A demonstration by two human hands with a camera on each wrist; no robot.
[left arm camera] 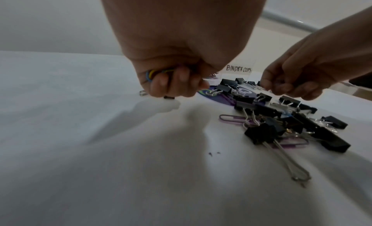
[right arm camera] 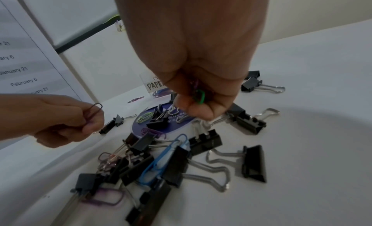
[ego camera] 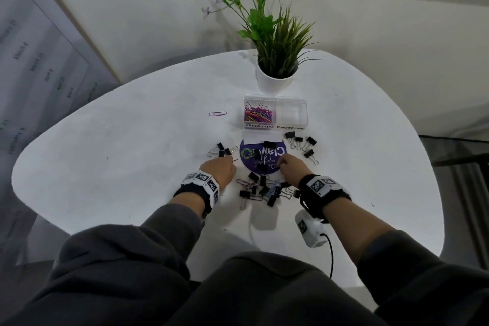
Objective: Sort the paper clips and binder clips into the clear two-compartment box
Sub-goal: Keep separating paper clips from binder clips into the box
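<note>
The clear two-compartment box [ego camera: 291, 103] stands behind the hands; its left half, labelled PAPER CLIPS, holds several coloured paper clips [ego camera: 258, 113], and the right half, labelled BINDER CLIPS, looks bare. Black binder clips [ego camera: 264, 189] mixed with paper clips lie in a pile between my wrists, with others [ego camera: 300, 140] beside the box. My left hand [ego camera: 219, 168] is curled round coloured paper clips [left arm camera: 153, 73] and pinches one more [right arm camera: 94, 109]. My right hand [ego camera: 289, 167] grips a bunch of paper clips [right arm camera: 199, 94] over the purple round mat [ego camera: 248, 164].
A lone purple paper clip [ego camera: 217, 114] lies left of the box. A potted plant [ego camera: 275, 79] stands behind the box. More binder clips [ego camera: 223, 151] sit by my left hand. A white device with a cable [ego camera: 311, 230] rests near the table's front edge.
</note>
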